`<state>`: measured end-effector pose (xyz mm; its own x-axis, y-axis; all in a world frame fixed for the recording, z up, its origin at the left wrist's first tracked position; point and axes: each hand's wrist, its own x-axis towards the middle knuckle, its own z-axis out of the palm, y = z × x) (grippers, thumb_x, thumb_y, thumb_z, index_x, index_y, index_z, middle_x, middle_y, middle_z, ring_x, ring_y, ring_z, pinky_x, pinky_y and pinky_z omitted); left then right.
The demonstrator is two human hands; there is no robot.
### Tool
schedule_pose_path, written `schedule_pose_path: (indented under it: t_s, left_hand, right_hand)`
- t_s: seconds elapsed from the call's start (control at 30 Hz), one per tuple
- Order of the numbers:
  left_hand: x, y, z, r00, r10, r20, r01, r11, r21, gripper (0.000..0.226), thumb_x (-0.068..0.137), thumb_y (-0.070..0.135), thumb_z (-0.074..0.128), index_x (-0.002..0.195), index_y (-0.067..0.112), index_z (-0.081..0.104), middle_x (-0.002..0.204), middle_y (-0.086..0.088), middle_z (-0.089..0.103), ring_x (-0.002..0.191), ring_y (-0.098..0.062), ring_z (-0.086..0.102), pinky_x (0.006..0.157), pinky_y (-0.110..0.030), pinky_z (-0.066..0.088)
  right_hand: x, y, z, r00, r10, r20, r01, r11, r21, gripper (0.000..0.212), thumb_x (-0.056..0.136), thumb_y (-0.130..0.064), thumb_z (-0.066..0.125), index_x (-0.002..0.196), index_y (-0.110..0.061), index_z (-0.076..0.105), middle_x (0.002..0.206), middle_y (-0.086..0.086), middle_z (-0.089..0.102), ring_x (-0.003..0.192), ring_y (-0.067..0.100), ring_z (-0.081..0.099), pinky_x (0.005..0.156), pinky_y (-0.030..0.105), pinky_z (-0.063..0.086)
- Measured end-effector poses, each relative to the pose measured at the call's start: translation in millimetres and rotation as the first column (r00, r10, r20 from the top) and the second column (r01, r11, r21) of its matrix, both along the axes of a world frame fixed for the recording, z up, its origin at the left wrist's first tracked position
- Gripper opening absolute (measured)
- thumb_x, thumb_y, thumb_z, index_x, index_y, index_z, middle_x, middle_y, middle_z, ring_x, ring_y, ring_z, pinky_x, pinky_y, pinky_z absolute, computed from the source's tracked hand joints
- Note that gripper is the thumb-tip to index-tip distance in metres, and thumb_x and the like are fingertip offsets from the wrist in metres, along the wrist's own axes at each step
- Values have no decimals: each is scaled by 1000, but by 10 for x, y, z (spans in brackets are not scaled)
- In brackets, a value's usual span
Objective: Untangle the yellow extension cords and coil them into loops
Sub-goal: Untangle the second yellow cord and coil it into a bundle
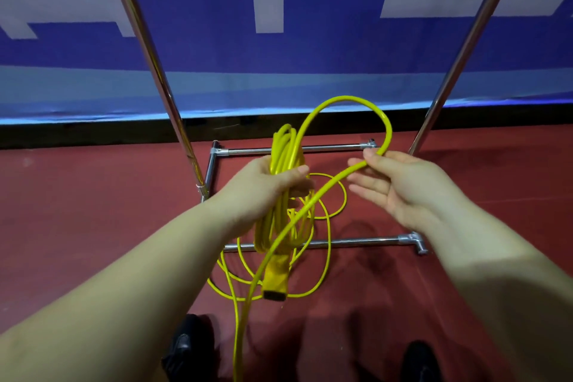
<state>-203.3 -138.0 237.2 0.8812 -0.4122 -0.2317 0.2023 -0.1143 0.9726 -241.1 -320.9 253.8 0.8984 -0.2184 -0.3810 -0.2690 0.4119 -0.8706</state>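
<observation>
Yellow cord coil (280,164) gripped in left hand (263,183), right hand (400,186) fingers spread, thumb pinching a loop (356,101)

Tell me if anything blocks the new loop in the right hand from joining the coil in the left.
Nothing visible does. The right hand holds the arched yellow cord loop just beside the bundled yellow coil gripped by the left hand, open air between them.

Yellow on red, blue behind.

Bright yellow cord (313,133), glossy, with a yellow socket (275,281) tipped black. Dull red floor (93,195), edged by a black strip (93,133). Deep blue banner (325,9) with pale grey block lettering and a light blue lower band. Shiny silver rack (294,150). 2 black shoes (186,344).
</observation>
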Motion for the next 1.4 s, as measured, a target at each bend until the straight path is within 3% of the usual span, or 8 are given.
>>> schedule_pose_path:
  t_s: [0.17,0.43,0.53,0.63,0.77,1.0,1.2,1.4]
  left_hand:
    - [-63,-26,67,979,-200,-22,200,980,-2,11,89,17,58,96,10,61,89,-10,73,81,-22,70,75,-39,57]
    - [-20,-100,27,991,-86,-99,79,995,-67,5,89,6,59,85,9,59,73,-5,68,56,-12,64,50,-25,55]
    - [56,-102,-10,986,123,-115,-131,989,-63,8,89,7,59,81,7,59,65,-3,67,49,-9,62,47,-23,53]
    - [127,-75,-10,953,244,-181,-270,954,-132,10,91,6,57,80,6,57,57,1,67,47,-7,63,46,-22,51]
    - [195,-21,3,918,331,-218,-373,907,-194,10,92,6,55,82,7,57,57,2,68,49,-7,64,47,-22,51]
    - [351,202,-40,891,404,-206,-443,871,-210,14,94,21,54,90,8,51,61,-4,70,53,-13,67,50,-23,54]
    - [280,222,-124,963,270,9,-269,955,127,24,92,28,59,86,7,50,45,6,54,39,-8,51,45,-24,48]
    - [286,279,-97,947,321,27,-321,937,134,23,88,28,64,85,6,58,49,5,60,38,-7,50,41,-20,44]
  right_hand:
    - [108,-5,-32,995,-82,-55,90,981,169,12,93,-8,51,81,-8,54,53,1,68,47,13,66,43,24,54]
    - [118,116,-12,999,45,-17,-46,993,-111,28,91,-41,50,94,-14,54,82,7,64,65,17,69,61,32,58]
    - [7,330,-120,909,356,-218,-416,737,-533,41,89,-55,41,80,-19,57,69,2,63,59,16,63,63,27,49]
    - [-92,457,-327,799,549,-245,-527,442,-726,32,79,-51,62,70,-21,55,60,-4,60,52,8,56,55,23,43]
    - [-148,517,-471,737,645,-201,-560,416,-716,24,82,-19,69,78,-23,46,67,-2,56,56,9,51,57,26,41]
    - [13,360,-386,960,267,87,-95,602,-793,23,88,-16,59,77,-27,42,70,1,57,58,18,53,64,30,44]
    - [5,-7,-183,959,156,238,137,479,-867,23,84,-24,65,72,-24,47,61,-4,50,51,11,47,56,27,39]
    - [-81,-107,-112,975,186,118,87,169,-982,16,85,-28,64,76,-16,55,60,-5,50,59,17,48,59,31,38]
